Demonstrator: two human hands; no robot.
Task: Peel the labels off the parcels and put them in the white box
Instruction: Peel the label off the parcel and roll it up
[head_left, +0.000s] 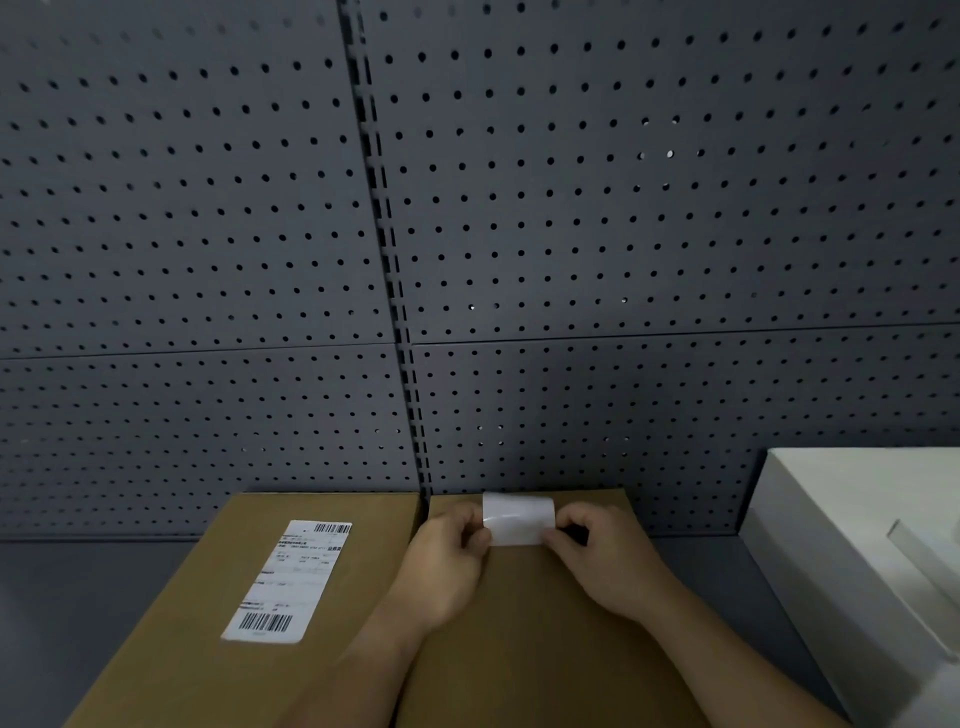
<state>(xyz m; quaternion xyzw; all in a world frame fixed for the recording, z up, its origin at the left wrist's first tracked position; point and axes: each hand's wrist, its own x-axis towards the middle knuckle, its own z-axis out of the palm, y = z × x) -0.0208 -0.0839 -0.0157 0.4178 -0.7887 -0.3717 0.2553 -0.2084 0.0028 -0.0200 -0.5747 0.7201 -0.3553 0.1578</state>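
Two brown cardboard parcels lie side by side on a grey bench. The left parcel (208, 623) carries a white label with barcodes (288, 582) stuck flat on its top. Over the right parcel (545, 649), my left hand (441, 566) and my right hand (608, 561) pinch the two side edges of a peeled white label (517, 519). This label curls, its blank side toward me, and its far part stands off the cardboard. The white box (857, 545) stands at the right, beside the right parcel.
A dark grey pegboard wall (467, 208) rises directly behind the parcels. Grey bench surface (78, 597) shows to the left of the parcels and in a strip (727, 571) between the right parcel and the white box.
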